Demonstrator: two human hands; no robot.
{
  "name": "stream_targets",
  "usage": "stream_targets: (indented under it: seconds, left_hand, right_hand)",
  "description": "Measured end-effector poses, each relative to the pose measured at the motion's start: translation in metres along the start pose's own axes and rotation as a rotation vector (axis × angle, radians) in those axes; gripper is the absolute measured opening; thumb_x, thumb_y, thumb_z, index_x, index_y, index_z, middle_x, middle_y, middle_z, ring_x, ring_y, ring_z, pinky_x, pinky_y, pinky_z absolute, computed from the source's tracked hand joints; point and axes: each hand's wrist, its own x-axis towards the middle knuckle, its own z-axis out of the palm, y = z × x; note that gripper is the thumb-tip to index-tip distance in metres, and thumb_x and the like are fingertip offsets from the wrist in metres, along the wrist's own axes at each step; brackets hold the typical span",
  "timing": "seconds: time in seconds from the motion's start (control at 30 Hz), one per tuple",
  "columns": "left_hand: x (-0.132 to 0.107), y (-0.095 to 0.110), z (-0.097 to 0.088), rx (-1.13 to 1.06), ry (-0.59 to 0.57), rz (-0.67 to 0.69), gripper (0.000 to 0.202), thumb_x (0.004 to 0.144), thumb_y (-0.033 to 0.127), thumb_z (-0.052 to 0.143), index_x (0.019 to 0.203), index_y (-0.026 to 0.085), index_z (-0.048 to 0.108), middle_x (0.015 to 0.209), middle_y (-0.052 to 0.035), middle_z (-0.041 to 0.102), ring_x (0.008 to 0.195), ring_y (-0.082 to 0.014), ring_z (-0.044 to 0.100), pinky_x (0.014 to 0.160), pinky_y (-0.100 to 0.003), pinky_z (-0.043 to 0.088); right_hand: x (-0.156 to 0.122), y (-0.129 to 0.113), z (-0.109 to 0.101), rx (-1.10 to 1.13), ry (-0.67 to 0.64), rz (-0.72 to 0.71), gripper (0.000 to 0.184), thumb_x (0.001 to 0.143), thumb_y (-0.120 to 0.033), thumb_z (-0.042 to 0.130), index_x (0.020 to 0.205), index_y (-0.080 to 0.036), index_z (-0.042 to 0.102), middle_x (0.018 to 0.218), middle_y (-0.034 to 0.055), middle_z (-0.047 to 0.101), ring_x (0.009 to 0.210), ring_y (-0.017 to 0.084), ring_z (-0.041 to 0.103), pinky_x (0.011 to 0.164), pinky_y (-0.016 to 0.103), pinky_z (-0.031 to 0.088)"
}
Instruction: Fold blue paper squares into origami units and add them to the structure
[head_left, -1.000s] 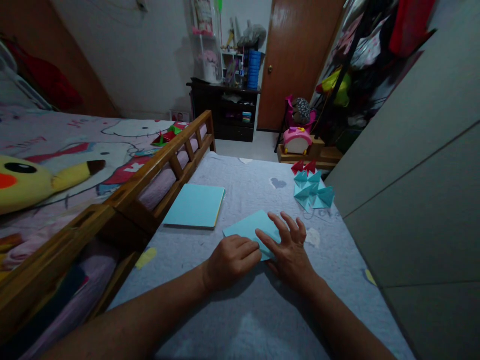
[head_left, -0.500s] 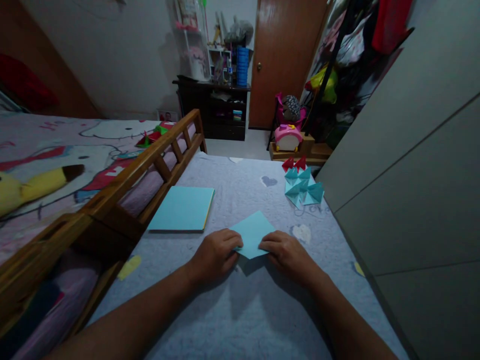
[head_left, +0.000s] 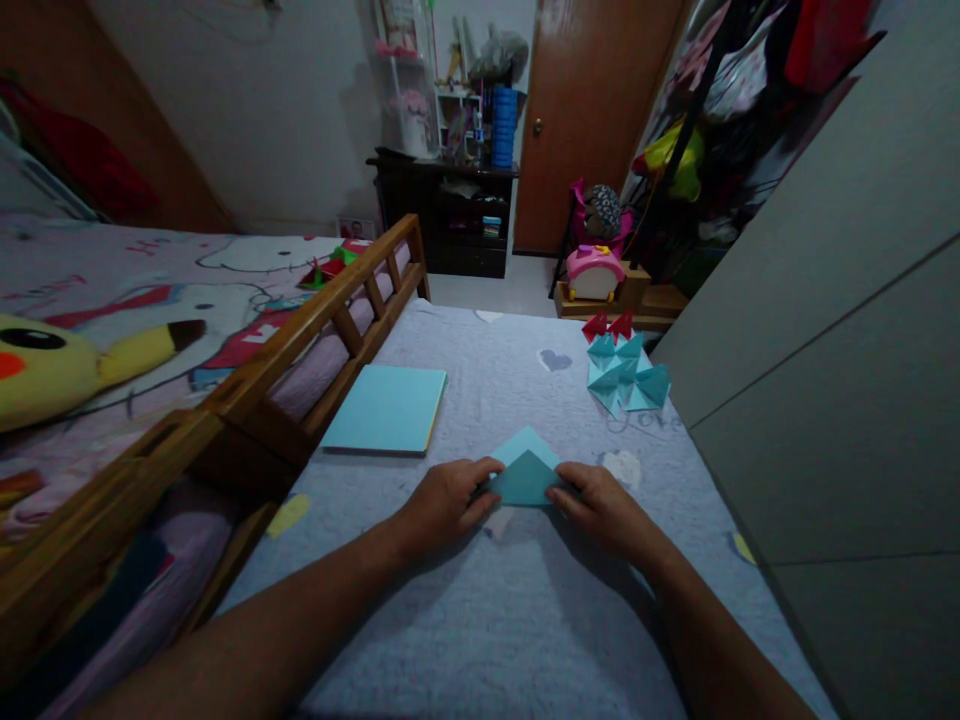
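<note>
Paper (head_left: 528, 482) is light blue, folded and pointed

Light-blue folded paper (head_left: 527, 482): side corners hidden behind the left hand (head_left: 450, 505) and right hand (head_left: 606, 505), centre
Forearms (head_left: 307, 600): cut off by the bottom edge
Pikachu plush (head_left: 49, 372): cut off at the left edge
Wooden door (head_left: 592, 125): top beyond the upper edge
Framed picture (head_left: 356, 228): upper left, too small to make out
Black cabinet (head_left: 472, 262): small items (head_left: 491, 226) on its shelves, upper centre, too dim to name
</note>
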Motion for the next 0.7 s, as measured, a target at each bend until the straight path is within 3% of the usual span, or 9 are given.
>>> stream_targets:
  seconds: [0.1, 0.2, 0.33, 0.47, 0.7]
  left_hand:
    - [0.000, 0.000, 0.001, -0.040, 0.012, -0.030, 0.044, 0.089, 0.023, 0.054, 0.132, 0.018, 0.050, 0.078, -0.0001, 0.066, 0.064, -0.0153, 0.060, 0.062, -0.025, 0.045]
    - [-0.001, 0.000, 0.001, -0.039, 0.029, -0.014, 0.050, 0.090, 0.023, 0.052, 0.139, 0.017, 0.043, 0.078, 0.0002, 0.065, 0.064, -0.0159, 0.060, 0.062, -0.026, 0.045]
    - [-0.002, 0.000, 0.001, -0.045, 0.026, -0.005, 0.047, 0.091, 0.021, 0.051, 0.138, 0.020, 0.044, 0.082, -0.0016, 0.067, 0.069, -0.0172, 0.063, 0.065, -0.028, 0.049]
    - [-0.002, -0.001, 0.002, -0.037, 0.056, 0.058, 0.036, 0.093, 0.019, 0.051, 0.128, 0.022, 0.056, 0.104, -0.0096, 0.072, 0.090, -0.0215, 0.068, 0.080, -0.035, 0.054]
    - [-0.001, 0.000, 0.002, 0.051, -0.009, 0.060, 0.028, 0.098, 0.021, 0.044, 0.117, 0.021, 0.066, 0.087, -0.0059, 0.064, 0.076, -0.0186, 0.063, 0.070, -0.030, 0.052]
  right_hand:
    - [0.002, 0.003, 0.005, -0.016, 0.023, 0.032, 0.018, 0.090, -0.024, 0.054, 0.073, -0.019, 0.059, 0.069, 0.0011, 0.063, 0.062, 0.015, 0.056, 0.060, 0.026, 0.036]
    - [0.004, 0.004, 0.008, -0.015, 0.046, 0.057, 0.017, 0.090, -0.027, 0.054, 0.075, -0.020, 0.059, 0.070, 0.0017, 0.064, 0.063, 0.016, 0.058, 0.061, 0.027, 0.037]
    - [0.005, 0.003, 0.011, -0.025, 0.096, 0.098, 0.014, 0.089, -0.027, 0.054, 0.079, -0.020, 0.061, 0.072, 0.0023, 0.066, 0.065, 0.017, 0.060, 0.062, 0.027, 0.038]
    - [0.005, 0.003, 0.015, -0.043, 0.140, 0.144, 0.009, 0.087, -0.026, 0.056, 0.085, -0.020, 0.061, 0.076, 0.0034, 0.068, 0.068, 0.019, 0.062, 0.065, 0.028, 0.041]
    - [0.005, 0.005, 0.016, -0.060, 0.167, 0.200, 0.029, 0.087, -0.028, 0.053, 0.113, -0.018, 0.056, 0.074, 0.0012, 0.063, 0.070, 0.021, 0.062, 0.066, 0.029, 0.040]
